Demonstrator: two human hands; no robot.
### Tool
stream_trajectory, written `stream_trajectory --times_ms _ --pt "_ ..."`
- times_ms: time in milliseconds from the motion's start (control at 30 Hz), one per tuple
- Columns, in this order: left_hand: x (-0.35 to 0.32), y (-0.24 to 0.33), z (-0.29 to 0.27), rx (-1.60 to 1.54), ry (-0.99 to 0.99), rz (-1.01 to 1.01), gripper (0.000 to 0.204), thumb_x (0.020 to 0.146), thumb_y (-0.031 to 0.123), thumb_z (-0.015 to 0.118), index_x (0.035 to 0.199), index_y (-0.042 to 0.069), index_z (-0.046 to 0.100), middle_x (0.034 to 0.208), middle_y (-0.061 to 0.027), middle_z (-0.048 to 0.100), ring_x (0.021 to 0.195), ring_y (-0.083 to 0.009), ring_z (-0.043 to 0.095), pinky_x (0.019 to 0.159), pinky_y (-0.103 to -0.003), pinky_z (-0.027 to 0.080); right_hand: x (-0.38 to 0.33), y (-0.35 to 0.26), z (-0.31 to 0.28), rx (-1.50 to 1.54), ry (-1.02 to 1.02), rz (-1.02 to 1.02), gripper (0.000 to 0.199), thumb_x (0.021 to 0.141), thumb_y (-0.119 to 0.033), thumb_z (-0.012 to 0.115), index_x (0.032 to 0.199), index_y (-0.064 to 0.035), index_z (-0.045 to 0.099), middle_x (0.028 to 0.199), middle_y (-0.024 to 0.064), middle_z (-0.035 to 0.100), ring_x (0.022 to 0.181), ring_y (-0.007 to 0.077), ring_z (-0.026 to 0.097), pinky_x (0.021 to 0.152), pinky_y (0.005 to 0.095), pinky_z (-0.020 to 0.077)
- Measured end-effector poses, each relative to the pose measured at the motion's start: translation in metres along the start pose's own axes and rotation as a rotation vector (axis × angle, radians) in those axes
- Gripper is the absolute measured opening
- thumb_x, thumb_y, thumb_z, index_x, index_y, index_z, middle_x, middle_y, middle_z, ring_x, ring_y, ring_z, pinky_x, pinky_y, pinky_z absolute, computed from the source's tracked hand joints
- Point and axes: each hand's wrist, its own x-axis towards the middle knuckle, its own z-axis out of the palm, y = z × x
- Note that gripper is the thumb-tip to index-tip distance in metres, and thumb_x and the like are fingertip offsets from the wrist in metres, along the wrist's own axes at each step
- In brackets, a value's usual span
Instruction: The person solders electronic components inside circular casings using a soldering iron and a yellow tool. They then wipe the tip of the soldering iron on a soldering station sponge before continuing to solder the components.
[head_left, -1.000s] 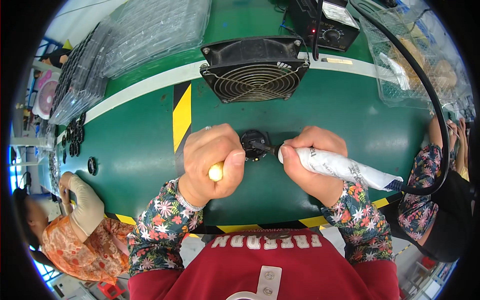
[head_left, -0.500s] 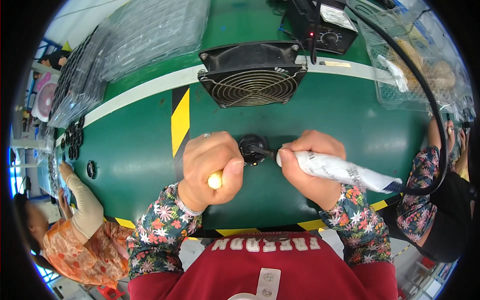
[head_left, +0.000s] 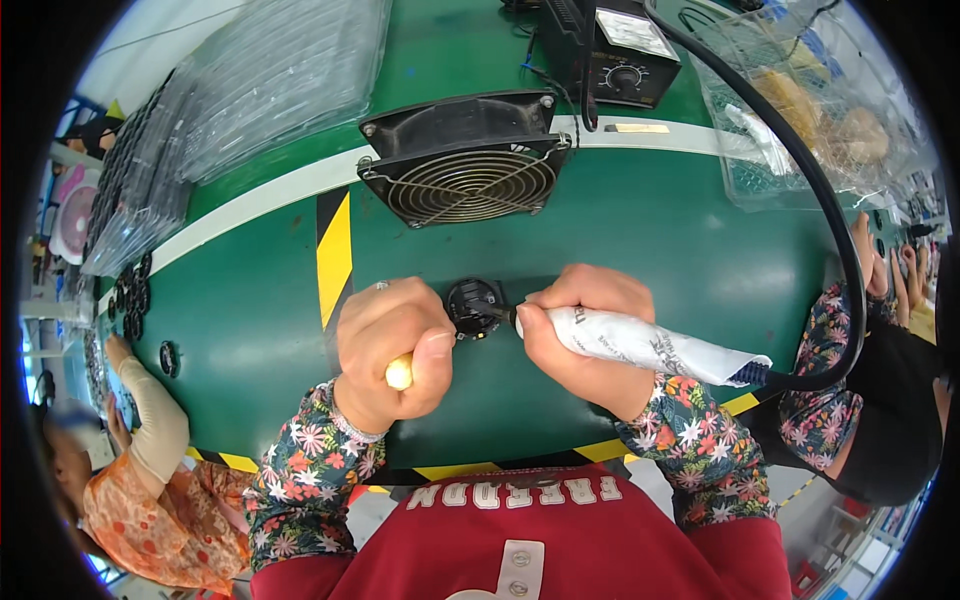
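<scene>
A small round black part (head_left: pixel 473 308) lies on the green mat between my hands. My right hand (head_left: pixel 594 330) grips a soldering iron (head_left: pixel 650 345) wrapped in white printed film, and its dark tip reaches left over the part. On the part's other side is my left hand (head_left: pixel 395 345), closed in a fist with its fingers near the part's left edge. Out of that fist shows a pale yellow rounded end (head_left: pixel 399 373); what it belongs to is hidden.
Beyond my hands stands a black fan (head_left: pixel 468 175) with a wire guard. A black control box (head_left: pixel 625 60) sits behind, and the iron's cable (head_left: pixel 845 250) loops down the right. Clear trays (head_left: pixel 270 90) are stacked far left. Co-workers' arms (head_left: pixel 150 395) show at both sides.
The whole scene sits slightly farther left in the view. Both hands keep their grip, and the iron's tip stays at the round part.
</scene>
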Motion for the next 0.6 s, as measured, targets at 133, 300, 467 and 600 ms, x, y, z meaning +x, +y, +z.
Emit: stream_trajectory --times_ms 133,300,467,600 --pt "0.0005 -0.0006 0.0 -0.003 0.006 0.012 0.02 0.076 0.007 0.054 0.058 0.004 0.047 0.055 -0.0062 0.05 0.042 -0.0197 0.045 0.04 -0.029 0.033 0.0007 -0.0004 -0.0002 -0.001 0.0 -0.004 0.012 0.069 -0.006 0.068 0.066 -0.0057 0.056 0.06 0.005 0.057 0.051 0.0184 0.056 0.048 0.0287 0.0419" --pt "0.0003 -0.0021 -0.0003 -0.005 0.009 0.025 0.019 0.076 0.006 0.054 0.058 0.004 0.046 0.055 -0.0063 0.05 0.042 -0.0197 0.045 0.04 -0.029 0.033 0.003 0.001 -0.0011 -0.023 -0.038 -0.068 0.013 0.066 -0.005 0.068 0.066 -0.006 0.055 0.058 0.0051 0.056 0.049 0.0194 0.054 0.047 0.0294 0.0405" --pt "0.0008 -0.0019 0.0004 -0.015 0.018 0.023 0.02 0.076 0.006 0.053 0.058 0.004 0.046 0.055 -0.0061 0.049 0.042 -0.0196 0.045 0.04 -0.029 0.032 0.0037 0.0015 -0.0004 -0.029 -0.021 -0.115 0.013 0.065 -0.005 0.068 0.067 -0.0063 0.055 0.056 0.0051 0.054 0.048 0.0199 0.053 0.045 0.03 0.0394" --pt "0.0 -0.0032 -0.0001 -0.011 0.01 0.022 0.02 0.077 0.007 0.053 0.058 0.004 0.046 0.055 -0.0062 0.049 0.042 -0.0195 0.044 0.039 -0.029 0.032 0.0039 0.0034 0.0011 0.004 -0.034 -0.111 0.013 0.065 -0.004 0.068 0.067 -0.0064 0.056 0.056 0.005 0.054 0.047 0.0199 0.053 0.045 0.0299 0.039"
